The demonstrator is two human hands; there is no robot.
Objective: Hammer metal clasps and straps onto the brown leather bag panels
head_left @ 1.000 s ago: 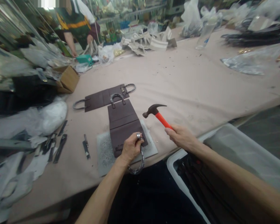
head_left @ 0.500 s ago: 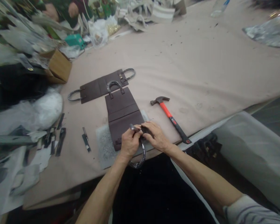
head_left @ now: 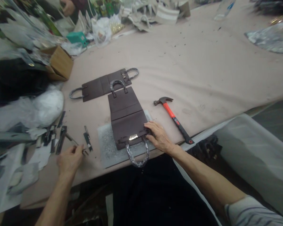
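Note:
A dark brown leather bag panel [head_left: 128, 122] lies on a grey stone slab [head_left: 106, 150] at the table's near edge. Plastic-wrapped handles rise from its far end and hang from its near end, beside a shiny metal clasp [head_left: 133, 137]. My right hand [head_left: 158, 137] grips the panel's right edge near the clasp, thumb and fingers closed on it. Off to the left, my left hand [head_left: 70, 157] is closed around a thin metal tool [head_left: 72, 139] just above the table. A second brown panel [head_left: 95, 87] with two handles lies behind the first.
A claw hammer [head_left: 173, 119] with a red and black handle lies to the right. Small tools [head_left: 87, 138] and dark punches [head_left: 61, 139] are at the left. Behind them are plastic bags [head_left: 47, 105] and a cardboard box [head_left: 60, 64]. Another person's hand [head_left: 68, 7] shows at the top left.
My left hand has moved left, away from the bag panel, with the metal tool. The clasp and near handle are now uncovered. My right hand has stayed at the panel's edge.

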